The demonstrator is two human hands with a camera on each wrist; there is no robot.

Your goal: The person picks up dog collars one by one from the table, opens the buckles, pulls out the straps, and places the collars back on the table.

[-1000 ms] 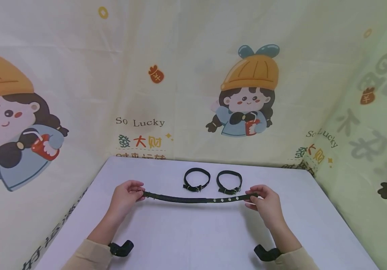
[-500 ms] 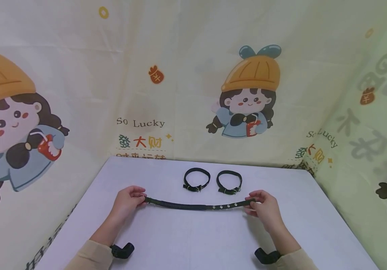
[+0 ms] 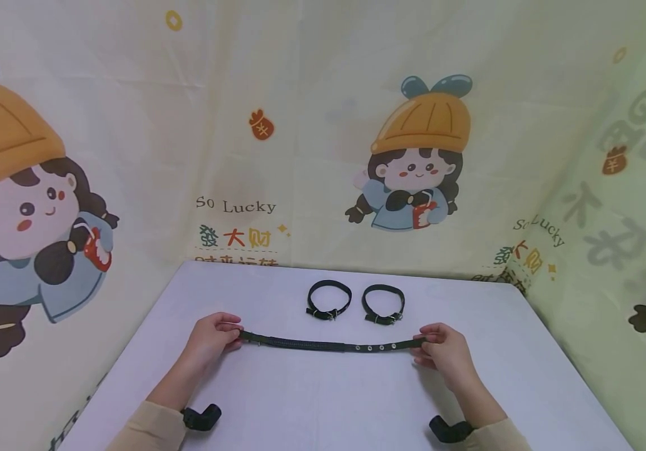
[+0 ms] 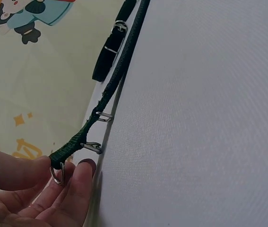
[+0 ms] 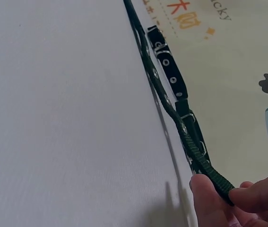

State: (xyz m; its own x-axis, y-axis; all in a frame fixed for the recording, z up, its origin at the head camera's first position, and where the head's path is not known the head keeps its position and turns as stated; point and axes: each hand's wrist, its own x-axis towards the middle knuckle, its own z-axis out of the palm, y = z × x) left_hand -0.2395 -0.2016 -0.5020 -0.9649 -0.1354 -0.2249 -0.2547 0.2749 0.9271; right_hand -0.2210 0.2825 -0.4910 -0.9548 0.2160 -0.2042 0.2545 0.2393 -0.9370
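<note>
Two hands hold one dark, unbuckled collar [image 3: 323, 346] out long by its ends.
To do this well, the hands should pinch lightly, stay level, and pull just enough to take out the small dip in the middle, with no twist in the band. The left hand [image 3: 213, 338] pinches the buckle end, with the buckle [image 4: 92, 147] just right of its fingertips. The right hand [image 3: 446, 349] pinches the other tip, with the metal holes [image 3: 370, 347] left of its fingers. The collar hangs between them, on the near side of the left looped collar [image 3: 321, 314] and the right looped collar [image 3: 379, 320].
</note>
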